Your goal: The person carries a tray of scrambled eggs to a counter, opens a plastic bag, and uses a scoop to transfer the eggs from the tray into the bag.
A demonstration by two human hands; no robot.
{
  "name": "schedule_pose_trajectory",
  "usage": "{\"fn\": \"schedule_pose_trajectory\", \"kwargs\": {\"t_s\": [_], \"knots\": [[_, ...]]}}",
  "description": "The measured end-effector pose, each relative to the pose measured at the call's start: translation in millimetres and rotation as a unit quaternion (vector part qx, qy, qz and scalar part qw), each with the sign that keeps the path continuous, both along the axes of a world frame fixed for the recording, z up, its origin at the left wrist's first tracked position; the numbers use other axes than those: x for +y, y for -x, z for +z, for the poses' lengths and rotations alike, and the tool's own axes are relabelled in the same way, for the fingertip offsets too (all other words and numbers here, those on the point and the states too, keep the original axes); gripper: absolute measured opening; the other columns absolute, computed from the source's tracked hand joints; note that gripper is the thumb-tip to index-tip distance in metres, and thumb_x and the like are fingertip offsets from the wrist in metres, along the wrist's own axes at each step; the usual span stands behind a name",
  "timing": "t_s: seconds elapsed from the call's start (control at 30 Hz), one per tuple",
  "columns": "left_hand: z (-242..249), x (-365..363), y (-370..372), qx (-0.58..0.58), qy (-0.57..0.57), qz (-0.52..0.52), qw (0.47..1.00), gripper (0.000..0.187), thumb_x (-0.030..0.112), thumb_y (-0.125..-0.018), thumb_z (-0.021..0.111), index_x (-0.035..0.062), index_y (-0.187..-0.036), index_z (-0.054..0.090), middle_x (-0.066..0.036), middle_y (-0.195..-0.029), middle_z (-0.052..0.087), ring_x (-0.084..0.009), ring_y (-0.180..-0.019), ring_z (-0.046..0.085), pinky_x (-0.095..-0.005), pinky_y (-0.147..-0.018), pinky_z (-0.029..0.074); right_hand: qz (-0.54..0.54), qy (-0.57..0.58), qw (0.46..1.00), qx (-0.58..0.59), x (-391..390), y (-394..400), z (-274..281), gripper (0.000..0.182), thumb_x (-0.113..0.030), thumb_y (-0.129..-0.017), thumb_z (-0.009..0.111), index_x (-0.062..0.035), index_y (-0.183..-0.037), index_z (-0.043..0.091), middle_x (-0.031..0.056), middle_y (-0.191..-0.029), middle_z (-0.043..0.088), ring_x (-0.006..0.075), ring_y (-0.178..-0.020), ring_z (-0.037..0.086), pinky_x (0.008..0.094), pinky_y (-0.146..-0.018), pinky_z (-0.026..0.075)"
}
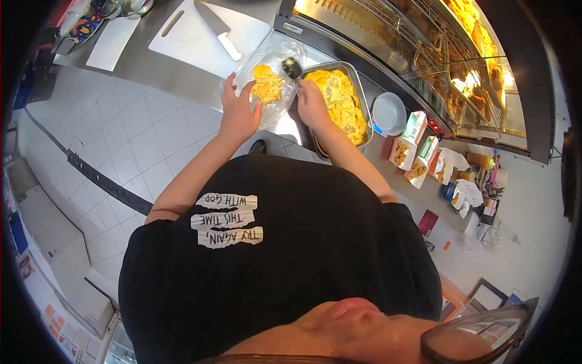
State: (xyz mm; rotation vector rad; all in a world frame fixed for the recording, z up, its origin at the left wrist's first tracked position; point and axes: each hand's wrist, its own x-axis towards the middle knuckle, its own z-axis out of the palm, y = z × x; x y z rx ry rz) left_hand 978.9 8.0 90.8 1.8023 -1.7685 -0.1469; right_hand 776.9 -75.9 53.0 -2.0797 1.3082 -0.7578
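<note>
Bag of clear plastic lies on the steel table just left of the metal tray, touching or nearly touching its near-left corner, and already has a clump of yellow fried food inside it. This single head view looks steeply down over a black shirt at both arms.

The left hand rests on the bag's near side, fingers spread and pressed into the plastic to keep the mouth up; it pinches film rather than closing round anything solid. The right hand sits at the tray's left edge, its grip closed round the handle of a dark scoop whose head hangs over the bag's opening, between bag and tray.

Judging from this, the weak spot is the bag mouth. The film is limp and held from one side only, so if the left fingers slip, the opening could fold shut and the scoop's load would land on the table. A tilt of the scoop before it is fully over the mouth would spill food into the gap beside the tray. The tray itself is heaped, so pieces at its left rim could be knocked out by the right wrist.

Beyond the bag, further from the tray, a white cutting board carries a knife, well apart from both hands. Right of the tray stand a white tub and small filled cartons.
</note>
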Motion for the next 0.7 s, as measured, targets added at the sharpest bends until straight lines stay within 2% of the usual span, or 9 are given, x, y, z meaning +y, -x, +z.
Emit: {"fn": "schedule_pose_trajectory", "kwargs": {"t_s": [0.03,0.1,0.17,0.23,0.33,0.37,0.43,0.6,0.7], "knots": [[6,-1,6,0.108,-0.046,-0.040,0.992,0.048,0.017,-0.082,0.058,0.0012,-0.127,0.048,-0.025,-0.121,0.048,-0.0320,-0.100,0.055,-0.0391,-0.088,0.046,-0.044,-0.017,0.998,-0.044,-3,12,-5,0.029,-0.012,-0.090,0.046,0.0011,-0.113,0.058,0.0243,-0.102,0.060,0.0408,-0.095,0.057,0.0442,-0.082,0.045],[13,0,22,0.320,-0.139,-0.115,0.930,0.032,0.017,-0.086,0.056,0.0006,-0.114,0.056,-0.019,-0.109,0.058,-0.0247,-0.091,0.060,-0.0362,-0.081,0.048,-0.100,-0.055,0.993,-0.020,-9,44,4,0.028,-0.013,-0.091,0.046,0.0013,-0.110,0.059,0.0241,-0.101,0.061,0.0409,-0.094,0.059,0.0455,-0.081,0.046],[-2,-5,47,0.383,-0.349,-0.189,0.834,0.026,0.018,-0.089,0.053,-0.0014,-0.104,0.060,-0.015,-0.086,0.065,-0.0229,-0.082,0.063,-0.0353,-0.074,0.049,-0.107,-0.071,0.991,0.050,-18,76,14,0.027,-0.013,-0.090,0.046,0.0012,-0.108,0.060,0.0238,-0.099,0.063,0.0406,-0.093,0.060,0.0462,-0.082,0.047],[-43,-9,79,0.226,-0.415,-0.266,0.840,0.029,0.023,-0.091,0.049,-0.0016,-0.098,0.064,-0.016,-0.078,0.065,-0.0254,-0.073,0.064,-0.0376,-0.071,0.050,-0.066,-0.063,0.983,0.162,-30,98,19,0.026,-0.011,-0.088,0.047,0.0011,-0.105,0.062,0.0233,-0.096,0.064,0.0398,-0.094,0.061,0.0462,-0.083,0.047],[-95,-26,130,0.115,-0.495,-0.282,0.814,0.036,0.028,-0.092,0.047,-0.0029,-0.090,0.066,-0.019,-0.077,0.065,-0.0298,-0.072,0.065,-0.0411,-0.070,0.050,0.027,0.033,0.945,0.325,-50,102,9,0.022,-0.006,-0.084,0.050,0.0010,-0.102,0.062,0.0203,-0.089,0.065,0.0371,-0.087,0.063,0.0417,-0.078,0.049],[-87,-26,137,0.146,-0.489,-0.254,0.822,0.040,0.029,-0.092,0.046,-0.0040,-0.084,0.066,-0.020,-0.073,0.065,-0.0315,-0.071,0.065,-0.0420,-0.070,0.051,0.055,0.051,0.917,0.391,-54,91,10,0.020,-0.008,-0.082,0.050,-0.0022,-0.092,0.066,0.0193,-0.092,0.067,0.0348,-0.084,0.066,0.0431,-0.072,0.053],[-75,-23,147,0.208,-0.476,-0.195,0.832,0.049,0.032,-0.093,0.046,-0.0062,-0.071,0.066,-0.022,-0.064,0.064,-0.0351,-0.069,0.066,-0.0438,-0.071,0.052,0.076,0.048,0.895,0.437,-54,63,10,0.018,-0.010,-0.080,0.053,-0.0033,-0.086,0.068,0.0164,-0.087,0.068,0.0330,-0.079,0.067,0.0419,-0.068,0.053],[-96,-16,158,0.194,-0.420,-0.129,0.877,0.046,0.033,-0.091,0.048,-0.0074,-0.078,0.066,-0.025,-0.073,0.065,-0.0390,-0.074,0.065,-0.0471,-0.075,0.050,0.245,0.071,0.825,0.504,-57,51,-16,0.016,-0.012,-0.076,0.057,-0.0050,-0.077,0.071,0.0123,-0.082,0.069,0.0290,-0.075,0.068,0.0395,-0.067,0.054],[-109,-12,164,0.160,-0.375,-0.126,0.904,0.045,0.034,-0.089,0.050,-0.0076,-0.081,0.067,-0.028,-0.083,0.065,-0.0414,-0.081,0.064,-0.0479,-0.078,0.050,0.309,0.055,0.805,0.503,-64,54,7,0.016,-0.012,-0.076,0.057,-0.0048,-0.077,0.071,0.0128,-0.084,0.070,0.0290,-0.077,0.068,0.0399,-0.067,0.054]]}}
